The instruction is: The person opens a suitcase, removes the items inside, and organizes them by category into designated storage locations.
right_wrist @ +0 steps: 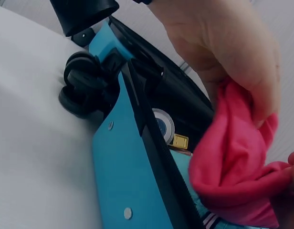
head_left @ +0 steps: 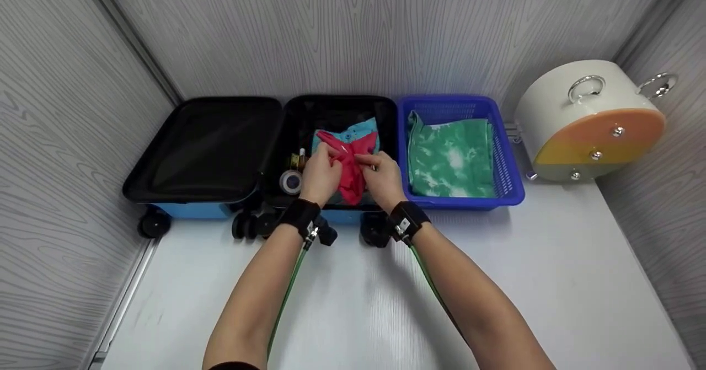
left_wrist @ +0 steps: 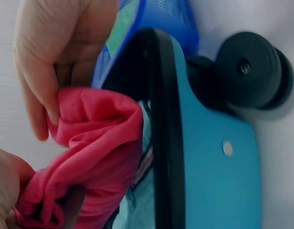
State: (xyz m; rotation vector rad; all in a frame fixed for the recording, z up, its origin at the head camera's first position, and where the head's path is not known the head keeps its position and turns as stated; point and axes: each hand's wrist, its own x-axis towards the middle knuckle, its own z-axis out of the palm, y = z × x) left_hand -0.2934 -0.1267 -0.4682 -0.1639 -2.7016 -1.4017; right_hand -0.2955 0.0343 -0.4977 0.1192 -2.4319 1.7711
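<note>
Between my two hands is a red piece of cloth (head_left: 351, 180), bunched and folded, held over the near half of an open suitcase. My left hand (head_left: 321, 176) pinches its left side, thumb and fingers on the fabric. On the other side, my right hand (head_left: 384, 182) grips the cloth with its fingers bent inward. Light-blue folded clothing (head_left: 361, 129) lies beneath it in the suitcase (left_wrist: 218, 157). In the right wrist view, the red cloth (right_wrist: 233, 162) droops close over the suitcase's black rim. Parts of the fingertips are hidden in its folds.
A round white-rimmed item (head_left: 290, 182) and a small yellow item (right_wrist: 179, 141) lie left in the suitcase. Its black-lined other half (head_left: 215, 144) spreads left. A blue basket (head_left: 466, 202) holds green tie-dye cloth (head_left: 452, 157). Further right stands a rounded white case (head_left: 557, 94) with colored drawers.
</note>
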